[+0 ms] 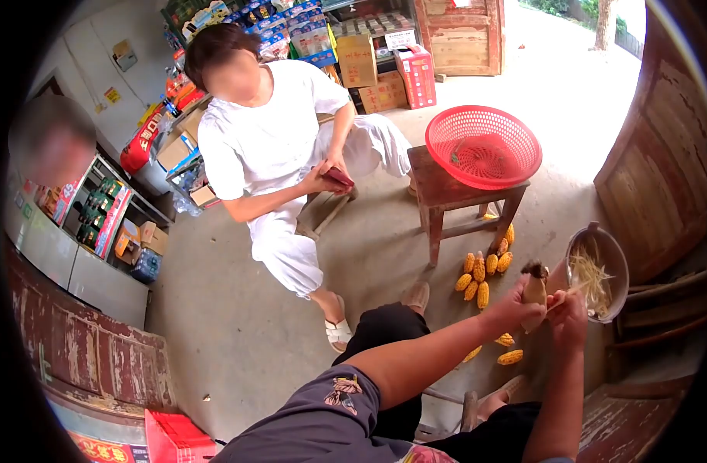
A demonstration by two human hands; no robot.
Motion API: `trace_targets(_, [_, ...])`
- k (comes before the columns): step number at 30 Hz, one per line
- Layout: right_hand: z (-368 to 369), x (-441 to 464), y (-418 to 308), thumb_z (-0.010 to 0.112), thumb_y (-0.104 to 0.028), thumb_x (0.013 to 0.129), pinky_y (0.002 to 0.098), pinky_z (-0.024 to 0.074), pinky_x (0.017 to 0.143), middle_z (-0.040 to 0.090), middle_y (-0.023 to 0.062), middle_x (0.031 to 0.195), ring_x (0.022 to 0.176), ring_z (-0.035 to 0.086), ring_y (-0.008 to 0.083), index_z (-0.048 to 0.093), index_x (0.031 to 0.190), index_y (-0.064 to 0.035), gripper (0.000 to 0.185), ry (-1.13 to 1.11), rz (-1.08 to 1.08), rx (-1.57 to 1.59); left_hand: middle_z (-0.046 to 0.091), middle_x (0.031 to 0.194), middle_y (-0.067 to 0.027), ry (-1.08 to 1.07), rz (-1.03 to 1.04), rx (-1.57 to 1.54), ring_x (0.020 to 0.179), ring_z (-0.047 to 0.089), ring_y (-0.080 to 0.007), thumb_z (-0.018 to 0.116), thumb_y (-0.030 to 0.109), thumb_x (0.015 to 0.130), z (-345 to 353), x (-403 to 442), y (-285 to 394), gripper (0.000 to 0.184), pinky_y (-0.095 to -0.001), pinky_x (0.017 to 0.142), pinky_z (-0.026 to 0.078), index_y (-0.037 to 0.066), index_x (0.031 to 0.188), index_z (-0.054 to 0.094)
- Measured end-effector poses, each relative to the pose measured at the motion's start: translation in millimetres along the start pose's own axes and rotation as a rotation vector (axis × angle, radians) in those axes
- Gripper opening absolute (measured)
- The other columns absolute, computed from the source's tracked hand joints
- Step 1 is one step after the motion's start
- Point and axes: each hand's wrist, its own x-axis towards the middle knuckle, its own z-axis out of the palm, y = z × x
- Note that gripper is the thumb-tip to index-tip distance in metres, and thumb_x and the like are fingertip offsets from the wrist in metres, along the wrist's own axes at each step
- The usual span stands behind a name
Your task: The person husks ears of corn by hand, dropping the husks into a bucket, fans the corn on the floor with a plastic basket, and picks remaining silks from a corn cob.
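My left hand (517,307) is closed around an ear of corn (535,292) that is still in its pale husk, with dark silk at its top end. Fingers of my right hand (568,318) pinch a strip of husk (556,302) at the ear's side. Just beyond my hands stands a bucket (620,270) with pale husk strips (590,278) inside. Several husked yellow corn cobs (483,295) lie on the floor to the left of my hands, and a few more lie below my left forearm, such as one cob (510,357).
A red plastic basket (485,126) rests on a wooden stool (440,202). Opposite me, a seated person in white (265,116) holds a dark red object (339,177). Shop shelves (106,216) and boxes (357,62) line the walls. Wooden doors (662,147) stand at the right.
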Motion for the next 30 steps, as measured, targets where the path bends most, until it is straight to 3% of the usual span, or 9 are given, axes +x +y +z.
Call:
trace_targets(2, [-13, 3, 4, 0.045, -0.017, 0.099, 0.0287, 0.0497, 0.065, 0.055, 0.0004, 0.082, 0.067, 0.055, 0.0124, 0.05, 0.092, -0.0136, 0.009, -0.026, 0.081, 0.265, 0.061, 0.106, -0.0046, 0.053, 0.061, -0.04, 0.097, 0.06, -0.0136, 0.065, 0.008, 0.087, -15, 6, -9, 0.038, -0.0299, 0.089, 0.049, 0.009, 0.121, 0.048])
trace_targets(6, [13, -1, -12, 0.044, -0.008, 0.091, 0.0254, 0.0361, 0.043, 0.048, 0.0004, 0.07, 0.048, 0.038, 0.0088, 0.044, 0.085, -0.014, 0.009, 0.012, 0.046, -0.096, 0.06, 0.109, -0.0089, 0.047, -0.063, -0.316, 0.105, 0.06, -0.0223, 0.063, 0.005, 0.086, -18, 6, 2, 0.036, -0.0389, 0.096, 0.049, 0.007, 0.119, 0.047])
trace_targets(10, [13, 7, -15, 0.047, -0.011, 0.089, 0.0245, 0.0349, 0.04, 0.048, 0.0002, 0.066, 0.047, 0.042, 0.009, 0.046, 0.084, -0.0119, 0.005, 0.008, -0.045, -0.389, 0.06, 0.108, -0.0086, 0.002, -0.086, -0.275, 0.105, 0.06, -0.022, 0.062, 0.004, 0.086, -5, 4, 2, 0.034, -0.0384, 0.096, 0.048, 0.007, 0.117, 0.048])
trace_targets(13, [-26, 34, -1, 0.048, -0.01, 0.087, 0.0235, 0.0382, 0.054, 0.048, 0.0004, 0.069, 0.06, 0.043, 0.0085, 0.049, 0.086, -0.0099, 0.001, 0.311, -0.93, -1.449, 0.06, 0.108, -0.0105, -0.021, -0.123, -0.349, 0.105, 0.06, -0.0243, 0.059, 0.004, 0.086, -4, 0, 12, 0.033, -0.0408, 0.095, 0.049, 0.007, 0.118, 0.048])
trace_targets(15, [-64, 51, -1, 0.049, -0.011, 0.089, 0.024, 0.0372, 0.053, 0.048, -0.0007, 0.069, 0.059, 0.04, 0.0093, 0.049, 0.086, -0.0107, 0.003, 0.313, -0.609, -1.03, 0.06, 0.107, -0.012, -0.038, -0.117, -0.359, 0.104, 0.06, -0.0258, 0.06, 0.006, 0.086, -6, -5, 25, 0.034, -0.0423, 0.094, 0.049, 0.006, 0.118, 0.048])
trace_targets(17, [-43, 25, -37, 0.055, -0.013, 0.093, 0.0217, 0.0338, 0.048, 0.046, -0.0047, 0.069, 0.053, 0.038, 0.0058, 0.05, 0.086, -0.012, 0.009, 0.163, -0.051, -0.164, 0.06, 0.107, -0.0124, -0.037, -0.084, -0.343, 0.104, 0.06, -0.0259, 0.061, 0.01, 0.085, -15, -7, 32, 0.036, -0.0428, 0.094, 0.049, 0.006, 0.118, 0.048])
trace_targets(19, [-31, 14, -38, 0.053, -0.014, 0.096, 0.0182, 0.0319, 0.046, 0.049, -0.0047, 0.07, 0.054, 0.038, 0.0019, 0.055, 0.105, -0.0086, 0.01, 0.014, -0.011, -0.04, 0.06, 0.108, -0.0124, -0.027, -0.098, -0.321, 0.104, 0.06, -0.026, 0.062, 0.009, 0.082, -23, -6, 33, 0.04, -0.042, 0.093, 0.049, 0.006, 0.119, 0.048])
trace_targets(23, [18, -19, -33, 0.059, -0.015, 0.095, 0.0193, 0.0392, 0.055, 0.054, -0.005, 0.079, 0.06, 0.045, 0.0031, 0.057, 0.121, -0.0006, 0.029, -0.29, 0.115, -0.334, 0.059, 0.108, -0.0101, -0.047, -0.168, -0.275, 0.103, 0.059, -0.0225, 0.058, 0.002, 0.078, -27, -7, 29, 0.045, -0.0362, 0.091, 0.048, 0.007, 0.122, 0.047])
trace_targets(30, [38, -30, -27, 0.066, -0.013, 0.09, 0.0209, 0.0454, 0.073, 0.057, -0.0039, 0.085, 0.08, 0.054, 0.0041, 0.062, 0.105, -0.0033, 0.018, -0.325, -0.057, -0.469, 0.056, 0.112, -0.0065, 0.022, -0.183, -0.137, 0.104, 0.057, -0.0185, 0.054, -0.002, 0.074, -13, -6, 25, 0.057, -0.03, 0.091, 0.045, 0.008, 0.128, 0.042])
